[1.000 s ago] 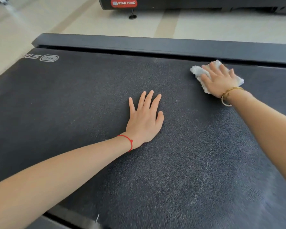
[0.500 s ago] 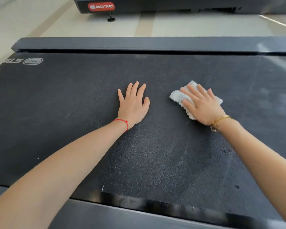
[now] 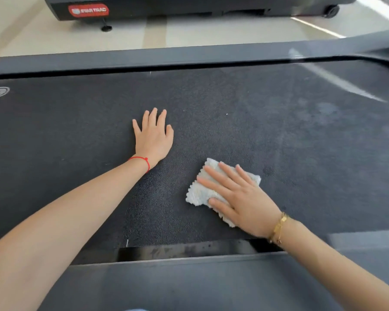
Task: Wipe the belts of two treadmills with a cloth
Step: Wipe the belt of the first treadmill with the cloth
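A wide dark textured treadmill belt (image 3: 279, 135) fills the head view. My right hand (image 3: 240, 198), with a gold bracelet, presses a white fluffy cloth (image 3: 200, 191) flat on the belt near its front edge, fingers straight and spread. My left hand (image 3: 154, 138), with a red string at the wrist, rests flat on the belt to the left of and beyond the cloth, holding nothing.
Grey side rails run along the belt's far edge (image 3: 189, 56) and near edge (image 3: 189, 283). A second treadmill (image 3: 166, 7) with a red label stands across a strip of pale floor (image 3: 32, 34). Faint streaks mark the belt at right.
My right hand has dragged the cloth from the belt's far right edge toward me, down to the near edge. My left hand stays flat in place.
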